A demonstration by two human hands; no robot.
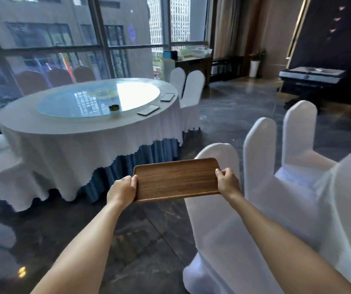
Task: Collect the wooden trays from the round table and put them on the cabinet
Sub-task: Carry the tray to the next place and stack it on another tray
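Note:
I hold a brown wooden tray (176, 179) flat in front of me, above the dark floor. My left hand (124, 188) grips its left short edge and my right hand (226, 181) grips its right short edge. The round table (43, 124) with a white cloth stands ahead to the left. Two more flat trays lie near its right rim, one (148, 109) closer to me and one (167, 97) farther back. A wooden cabinet (193, 62) stands by the window behind the table.
White-covered chairs (261, 166) crowd my right side, and two more (191, 90) stand at the table's right. A glass turntable (75, 102) with a small dark ashtray (114, 107) tops the table. Chairs line the left edge. A dark stand (310, 77) sits far right.

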